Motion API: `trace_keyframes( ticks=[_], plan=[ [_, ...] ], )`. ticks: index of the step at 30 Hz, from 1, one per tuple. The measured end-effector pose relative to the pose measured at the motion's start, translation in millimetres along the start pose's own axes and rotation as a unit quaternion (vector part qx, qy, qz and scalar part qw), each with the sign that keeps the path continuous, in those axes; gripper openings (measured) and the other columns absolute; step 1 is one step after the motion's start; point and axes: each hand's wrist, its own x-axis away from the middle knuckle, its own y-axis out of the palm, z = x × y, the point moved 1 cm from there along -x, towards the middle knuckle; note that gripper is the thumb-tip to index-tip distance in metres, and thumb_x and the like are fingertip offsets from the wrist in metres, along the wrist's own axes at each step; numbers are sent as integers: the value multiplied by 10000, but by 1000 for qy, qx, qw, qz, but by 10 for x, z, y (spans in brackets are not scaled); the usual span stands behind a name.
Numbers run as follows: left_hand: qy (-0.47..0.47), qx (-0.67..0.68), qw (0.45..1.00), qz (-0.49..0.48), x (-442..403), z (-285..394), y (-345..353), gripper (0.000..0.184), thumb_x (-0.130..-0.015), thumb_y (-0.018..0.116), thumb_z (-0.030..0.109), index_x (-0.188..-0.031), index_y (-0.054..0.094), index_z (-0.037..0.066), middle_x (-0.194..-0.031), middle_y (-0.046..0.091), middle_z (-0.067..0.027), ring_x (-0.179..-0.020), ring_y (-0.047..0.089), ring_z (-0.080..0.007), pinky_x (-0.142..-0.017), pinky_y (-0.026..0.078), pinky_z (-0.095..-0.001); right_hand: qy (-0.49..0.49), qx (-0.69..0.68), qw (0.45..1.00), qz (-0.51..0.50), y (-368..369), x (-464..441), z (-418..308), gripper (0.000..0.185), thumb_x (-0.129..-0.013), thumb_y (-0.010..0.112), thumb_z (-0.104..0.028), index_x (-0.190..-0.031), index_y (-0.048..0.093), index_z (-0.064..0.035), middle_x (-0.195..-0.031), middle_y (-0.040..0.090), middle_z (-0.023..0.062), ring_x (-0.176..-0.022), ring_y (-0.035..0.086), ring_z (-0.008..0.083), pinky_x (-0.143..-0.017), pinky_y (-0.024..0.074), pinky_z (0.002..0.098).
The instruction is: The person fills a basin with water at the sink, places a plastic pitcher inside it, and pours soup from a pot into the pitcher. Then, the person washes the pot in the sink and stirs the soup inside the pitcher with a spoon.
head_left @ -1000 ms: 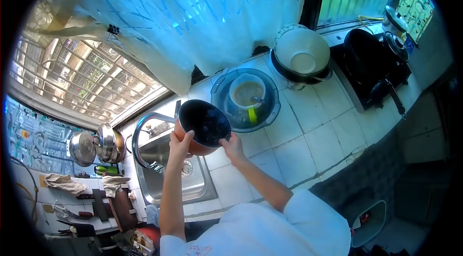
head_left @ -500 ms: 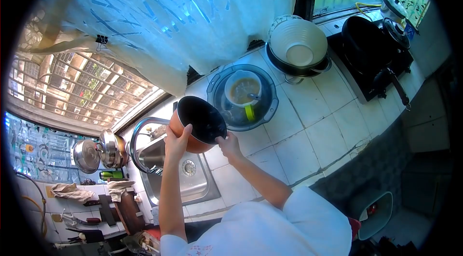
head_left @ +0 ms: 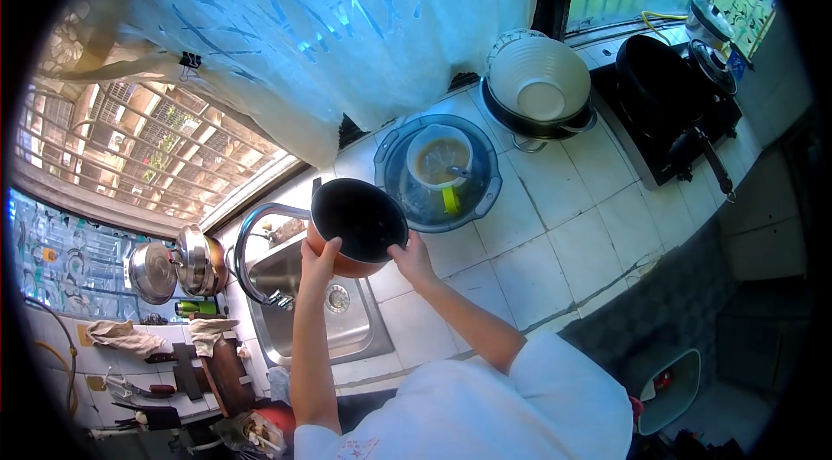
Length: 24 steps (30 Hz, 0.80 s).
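An orange-brown pot [head_left: 360, 222] with a dark inside is held between my two hands, its opening tilted toward the camera. My left hand [head_left: 321, 259] grips its lower left side, thumb on the outside. At the right rim, my right hand [head_left: 411, 257] is closed on the pot. Beneath and left of the pot lies the steel sink [head_left: 368, 334], its curved faucet [head_left: 246, 243] beside the pot. Just right of the pot, a blue-grey basin [head_left: 491, 191] holds a white bowl [head_left: 416, 156] with cloudy liquid and a green-handled thing [head_left: 451, 200].
Stacked white bowls [head_left: 542, 78] sit in a pot at the back. A black pan [head_left: 654, 83] rests on the stove [head_left: 659, 167] at the right. Steel pots [head_left: 198, 259], a cloth [head_left: 126, 337] and knives are on the left. A bin [head_left: 685, 391] stands on the floor.
The pot tilted left and then came back, its opening now turned more toward the camera. Both hands have kept hold of it. The view has shifted slightly.
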Motion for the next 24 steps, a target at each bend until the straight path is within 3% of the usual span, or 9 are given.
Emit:
trace_keyframes(
  ticks=[2,5,6,10,11,17,18,19,24],
  plan=[
    [-110,83,990,3,191,-87,8,611,-738,627,371,-1230,358,127,-1077,504,-88,-941,534,-214,-748,441,-352,-113,44,992,25,-73,37,-83,387,-752,582,-133,-1094,470,9,-754,597,135,-549,581,185,-455,446,273],
    [-139,178,974,-4,436,-368,52,452,-729,621,328,-1093,411,162,-893,499,-29,-789,524,-150,-705,440,-338,67,86,990,-91,-305,152,-355,404,-761,564,-135,-1118,423,-10,-754,605,140,-542,606,199,-461,469,289],
    [-152,218,963,-45,474,-539,53,713,-693,634,311,-1279,275,119,-1192,420,-124,-1045,476,-278,-879,383,-473,120,95,980,-129,-416,232,-569,396,-768,554,-137,-1113,401,-16,-739,605,133,-519,603,204,-463,477,292],
    [-151,258,953,-48,830,-845,182,704,-692,637,310,-1269,280,121,-1158,439,-129,-1045,473,-263,-879,390,-448,94,167,973,-129,-613,551,-388,386,-762,552,-164,-1075,369,-31,-673,604,120,-486,603,235,-479,493,316],
    [-131,274,952,-31,994,-790,214,384,-719,610,276,-1033,421,163,-882,496,-19,-758,519,-147,-681,456,-323,43,198,974,-102,-666,634,-320,402,-750,563,-176,-1073,372,-33,-664,604,124,-491,604,246,-486,495,327],
    [-160,259,942,-141,1416,-1031,431,672,-728,625,327,-1254,271,104,-1212,393,-175,-1101,446,-316,-902,394,-461,36,262,964,-8,-1190,1192,-482,281,-694,616,-152,-872,437,-29,-633,602,133,-500,616,254,-507,506,316],
    [-157,279,940,-117,1459,-1132,530,468,-709,604,278,-1102,384,151,-912,463,-49,-836,486,-185,-778,425,-393,101,202,974,-12,-1285,1290,-540,231,-698,611,-125,-831,453,-22,-631,599,125,-499,616,240,-485,501,308],
    [-144,275,941,-136,1548,-1116,565,508,-711,622,310,-1125,376,146,-897,459,-52,-854,494,-195,-798,422,-409,167,139,976,-15,-1383,1401,-562,184,-702,606,-98,-791,469,-14,-630,597,117,-498,615,227,-463,496,299],
    [-133,279,916,-256,1765,-1251,921,878,-754,652,444,-1375,147,83,-1192,409,-159,-1074,467,-276,-919,387,-467,218,74,968,100,-1887,1842,-538,121,-696,570,-33,-702,471,37,-643,563,140,-509,615,252,-429,535,329]
  ],
)
